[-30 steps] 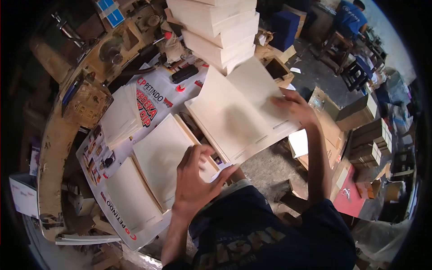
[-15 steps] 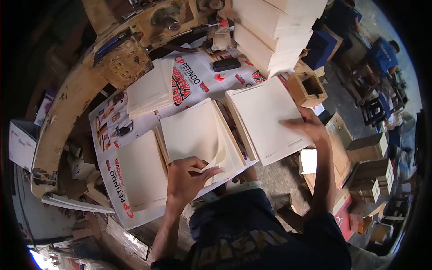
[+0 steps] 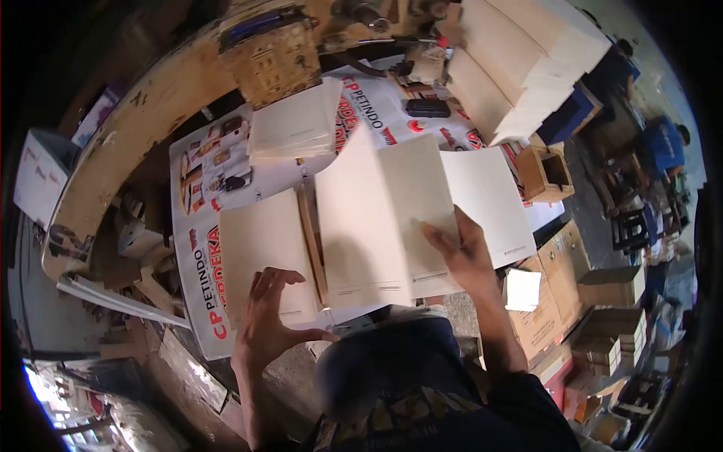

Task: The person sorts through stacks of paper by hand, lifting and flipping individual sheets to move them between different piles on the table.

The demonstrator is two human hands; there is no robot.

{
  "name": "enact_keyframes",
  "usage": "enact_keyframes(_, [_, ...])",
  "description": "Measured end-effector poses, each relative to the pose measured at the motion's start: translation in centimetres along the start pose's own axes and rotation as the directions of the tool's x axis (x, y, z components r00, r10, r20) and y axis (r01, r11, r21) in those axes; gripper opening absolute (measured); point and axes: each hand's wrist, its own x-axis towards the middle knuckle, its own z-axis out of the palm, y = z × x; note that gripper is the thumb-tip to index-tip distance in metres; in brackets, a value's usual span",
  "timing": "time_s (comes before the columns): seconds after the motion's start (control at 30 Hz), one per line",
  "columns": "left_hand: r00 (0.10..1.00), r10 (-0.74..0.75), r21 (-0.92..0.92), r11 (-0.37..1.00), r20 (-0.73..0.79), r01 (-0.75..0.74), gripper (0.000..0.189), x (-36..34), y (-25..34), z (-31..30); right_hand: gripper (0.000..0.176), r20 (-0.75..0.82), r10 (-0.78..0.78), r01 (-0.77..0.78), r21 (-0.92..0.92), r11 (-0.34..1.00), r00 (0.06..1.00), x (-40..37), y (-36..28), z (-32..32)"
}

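Three side-by-side stacks of cream sheets lie on the printed sheet (image 3: 197, 264) that covers the table. My left hand (image 3: 267, 320) is over the near edge of the left stack (image 3: 263, 248), its fingers curved apart and holding nothing. A sheet (image 3: 358, 218) stands raised and curved over the middle stack. My right hand (image 3: 461, 245) rests on a cream sheet (image 3: 418, 196) just right of it, thumb and fingers spread. Behind that hand, the right stack (image 3: 489, 196) is partly covered.
A smaller pile of sheets (image 3: 294, 124) lies farther back. Tall stacks of blocks (image 3: 520, 68) stand at the back right, beside a wooden box (image 3: 544, 173). A dark case (image 3: 428, 108) lies near them. Cartons (image 3: 614, 301) are on the floor at right; people in blue (image 3: 665, 143) sit beyond.
My left hand has let go of the sheet corner and moved left. My right hand has moved left from the right stack towards the middle one, where a sheet now stands raised.
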Motion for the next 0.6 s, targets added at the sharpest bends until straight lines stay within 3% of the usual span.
enact_keyframes(0.1, [0.996, -0.077, -0.008, 0.997, 0.046, 0.078, 0.063, -0.8, -2.7, 1.3, 0.031, 0.136, -0.062, 0.070, -0.050, 0.996, 0.989, 0.5, 2.4, 0.3])
enact_keyframes(0.13, [0.996, -0.084, -0.027, 0.996, 0.035, 0.085, 0.052, -1.0, -3.0, 1.2, 0.034, 0.100, 0.004, 0.006, -0.094, 0.996, 0.995, 0.6, 2.7, 0.7])
enact_keyframes(0.17, [0.995, -0.099, -0.035, 0.994, 0.021, 0.099, 0.052, -1.2, -3.7, 1.0, 0.034, 0.120, 0.002, 0.010, -0.101, 0.995, 0.993, 0.7, 2.7, 1.1])
enact_keyframes(0.2, [0.996, -0.062, -0.115, 0.991, 0.064, 0.069, 0.047, -1.5, -4.8, 0.7, 0.035, -0.101, 0.188, -0.193, -0.043, 0.980, 0.977, 0.7, 2.6, 1.3])
enact_keyframes(0.23, [0.994, -0.020, -0.196, 0.980, 0.103, 0.040, 0.042, -1.7, -5.4, 0.6, 0.035, -0.306, 0.370, -0.372, 0.054, 0.927, 0.877, 0.6, 2.6, 1.6])
enact_keyframes(0.27, [0.998, -0.029, -0.245, 0.969, 0.052, 0.041, 0.027, -1.8, -5.3, 0.2, 0.035, -0.294, 0.370, -0.374, 0.044, 0.926, 0.881, 0.5, 2.3, 1.7])
enact_keyframes(0.37, [0.978, -0.190, -0.390, 0.909, -0.083, 0.143, 0.014, -2.7, -5.9, 0.4, 0.036, 0.092, 0.084, -0.059, -0.248, 0.967, 0.992, 0.7, 0.6, 1.7])
enact_keyframes(0.4, [0.976, -0.199, -0.390, 0.909, -0.091, 0.149, 0.014, -2.9, -5.8, 0.1, 0.036, 0.110, 0.021, 0.014, -0.315, 0.949, 0.994, 0.6, 0.0, 2.0])
enact_keyframes(0.43, [0.945, -0.309, -0.439, 0.867, -0.107, 0.234, 0.011, -3.1, -5.5, -0.3, 0.036, 0.122, 0.020, 0.019, -0.313, 0.950, 0.992, 0.6, 0.1, 2.3])
enact_keyframes(0.47, [0.901, -0.417, -0.490, 0.814, -0.118, 0.312, 0.009, -3.4, -5.4, -0.5, 0.035, 0.103, 0.040, -0.020, -0.191, 0.981, 0.994, 0.6, 0.2, 2.4])
enact_keyframes(0.5, [0.896, -0.426, -0.494, 0.810, -0.126, 0.316, 0.009, -3.7, -5.7, -0.5, 0.034, 0.087, 0.061, -0.056, -0.067, 0.996, 0.994, 0.7, 0.2, 2.5])
enact_keyframes(0.53, [0.870, -0.448, -0.562, 0.781, -0.204, 0.271, 0.010, -4.1, -6.3, -0.4, 0.034, 0.099, 0.061, -0.055, -0.069, 0.996, 0.993, 0.6, 0.2, 2.8])
enact_keyframes(0.57, [0.837, -0.472, -0.622, 0.752, -0.276, 0.219, 0.012, -4.6, -7.1, -0.2, 0.035, 0.080, 0.105, -0.109, 0.048, 0.993, 0.991, 0.5, 0.1, 3.1])
enact_keyframes(0.6, [0.808, -0.475, -0.736, 0.673, -0.349, 0.077, 0.010, -6.0, -9.0, 0.6, 0.037, 0.062, 0.151, -0.159, 0.168, 0.973, 0.987, 0.3, 0.1, 3.5])
